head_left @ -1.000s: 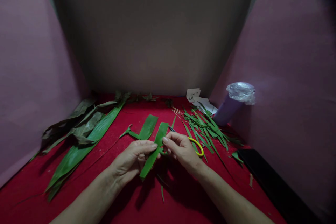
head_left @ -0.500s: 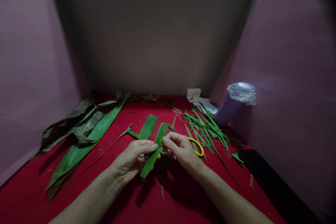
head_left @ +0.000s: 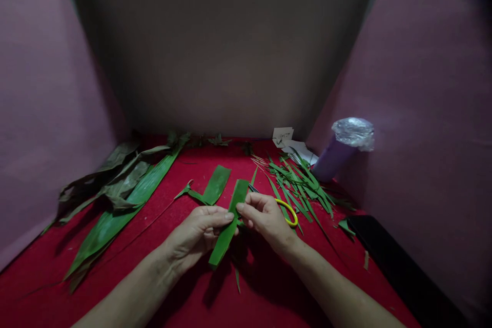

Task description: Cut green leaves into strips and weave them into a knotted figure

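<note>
A green leaf strip (head_left: 224, 244) is held slantwise above the red cloth. My left hand (head_left: 200, 230) pinches its left side, thumb on top and fingers underneath. My right hand (head_left: 265, 218) has thumb and fingers closed on the strip's right edge. Scissors with a yellow handle (head_left: 292, 218) lie partly hidden behind my right hand. Just beyond my hands a cut leaf piece (head_left: 217, 184) rests on the cloth, touching a folded leaf piece on a thin stem (head_left: 186, 190).
Long leaves (head_left: 111, 230), some withered, spread at the left. A heap of narrow leaf strips (head_left: 300, 184) lies at the right, near thin sticks (head_left: 259, 162), white papers (head_left: 300, 151) and a purple container with a clear plastic cover (head_left: 334, 156). A black flat object (head_left: 400, 261) lies along the right wall.
The strip has shifted slightly right and turned a little steeper in my fingers. My right thumb sits slightly lower on its edge. Both hands keep their pinch.
</note>
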The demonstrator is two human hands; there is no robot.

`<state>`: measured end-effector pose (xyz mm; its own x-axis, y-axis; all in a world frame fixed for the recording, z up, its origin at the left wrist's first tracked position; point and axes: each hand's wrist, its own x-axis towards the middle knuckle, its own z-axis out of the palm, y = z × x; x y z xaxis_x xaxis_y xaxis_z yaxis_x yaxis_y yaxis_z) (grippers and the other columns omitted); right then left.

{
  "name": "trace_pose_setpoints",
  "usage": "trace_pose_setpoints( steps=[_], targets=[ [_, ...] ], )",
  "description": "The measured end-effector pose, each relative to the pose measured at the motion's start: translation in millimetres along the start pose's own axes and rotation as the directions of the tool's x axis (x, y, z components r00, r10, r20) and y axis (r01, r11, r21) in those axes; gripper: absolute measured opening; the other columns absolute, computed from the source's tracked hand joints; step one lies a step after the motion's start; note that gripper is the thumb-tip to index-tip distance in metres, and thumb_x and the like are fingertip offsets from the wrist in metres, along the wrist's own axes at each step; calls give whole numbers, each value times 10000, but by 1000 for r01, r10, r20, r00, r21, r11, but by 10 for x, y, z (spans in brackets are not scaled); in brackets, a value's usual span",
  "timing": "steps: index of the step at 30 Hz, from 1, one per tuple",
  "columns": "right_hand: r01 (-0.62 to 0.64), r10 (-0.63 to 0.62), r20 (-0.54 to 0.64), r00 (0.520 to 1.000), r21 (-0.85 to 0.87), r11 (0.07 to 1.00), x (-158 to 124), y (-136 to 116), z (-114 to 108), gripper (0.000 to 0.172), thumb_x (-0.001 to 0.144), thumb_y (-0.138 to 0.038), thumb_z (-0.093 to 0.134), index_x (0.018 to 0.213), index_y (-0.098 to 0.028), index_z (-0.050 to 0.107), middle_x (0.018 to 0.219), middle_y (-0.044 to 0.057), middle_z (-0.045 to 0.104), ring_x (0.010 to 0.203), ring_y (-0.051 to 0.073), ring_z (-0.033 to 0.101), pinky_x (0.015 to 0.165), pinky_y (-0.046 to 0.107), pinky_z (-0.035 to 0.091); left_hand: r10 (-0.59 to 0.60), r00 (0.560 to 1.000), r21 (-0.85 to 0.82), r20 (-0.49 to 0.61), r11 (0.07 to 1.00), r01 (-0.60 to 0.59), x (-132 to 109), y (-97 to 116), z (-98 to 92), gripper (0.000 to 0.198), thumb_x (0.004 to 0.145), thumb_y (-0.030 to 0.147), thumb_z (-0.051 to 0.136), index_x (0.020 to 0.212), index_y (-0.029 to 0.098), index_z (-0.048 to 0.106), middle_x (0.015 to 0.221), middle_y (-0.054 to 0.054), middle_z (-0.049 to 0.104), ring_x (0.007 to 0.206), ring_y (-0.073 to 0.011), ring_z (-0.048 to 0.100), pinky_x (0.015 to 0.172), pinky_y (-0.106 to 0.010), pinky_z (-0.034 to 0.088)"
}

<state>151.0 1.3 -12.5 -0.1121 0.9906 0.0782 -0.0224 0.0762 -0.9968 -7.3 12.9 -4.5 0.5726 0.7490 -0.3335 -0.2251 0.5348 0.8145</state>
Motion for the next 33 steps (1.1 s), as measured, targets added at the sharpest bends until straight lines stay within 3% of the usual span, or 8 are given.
trace_pose_setpoints(
  steps=[9,14,18,20,22,25,29,33],
  targets=[
    [43,-45,-35,998,-55,998,4,38,-15,283,741,-260,563,522,-177,403,453,-81,358,433,66,324,435,202,244,0,999,34,-39,999,1,-3,-33,-2,112,675,218,682,685,118,631,620,-5,573,528,-66,518,531,-188,429],
    [39,-39,-2,999,-62,997,4,-20,-17,309,781,-357,541,557,-172,433,474,-71,404,428,62,328,432,193,260,10,999,3,-47,1000,-10,-8,-2,6,78,681,187,676,690,120,636,624,-2,585,535,-63,534,540,-181,448],
    [109,-125,-40,991,-287,952,28,-138,-190,287,869,-385,400,725,-170,525,578,-32,500,492,85,429,487,204,321,11,1000,-131,-27,991,-14,-40,46,48,35,678,125,665,659,123,635,603,-4,608,515,-63,552,509,-162,455],
    [115,-166,-38,985,-570,814,11,-189,-336,232,866,-308,412,725,-172,537,617,-10,529,568,110,473,542,223,335,18,1000,-207,10,978,-15,-58,61,64,74,675,94,658,618,124,621,570,4,599,492,-56,546,473,-142,440],
    [115,-157,31,987,-817,565,-42,-203,-476,141,822,-226,468,722,-173,553,682,14,555,639,129,486,595,240,333,28,999,-244,22,970,-22,-71,63,71,82,672,81,655,614,125,619,569,6,602,499,-56,551,465,-134,436],
    [112,-70,95,993,-949,295,-149,-126,-597,66,793,-194,486,758,-162,532,777,51,548,677,144,480,604,240,330,46,999,-214,-18,976,-49,-82,52,73,60,662,95,669,640,129,624,598,2,618,527,-68,566,496,-153,460],
    [101,-47,96,994,-988,119,-198,29,-567,88,777,-109,452,832,-157,501,894,90,527,809,185,474,679,259,323,110,993,-88,-36,990,-113,-97,45,101,74,668,137,679,646,134,608,597,3,612,524,-76,553,537,-195,476],
    [16,-5,16,1000,-990,138,-128,30,-510,193,726,-43,423,875,-149,486,887,106,524,799,202,479,655,277,307,190,979,-26,-77,981,-192,-112,76,132,90,671,153,682,652,140,595,602,7,614,531,-74,550,523,-177,452]
  ],
)
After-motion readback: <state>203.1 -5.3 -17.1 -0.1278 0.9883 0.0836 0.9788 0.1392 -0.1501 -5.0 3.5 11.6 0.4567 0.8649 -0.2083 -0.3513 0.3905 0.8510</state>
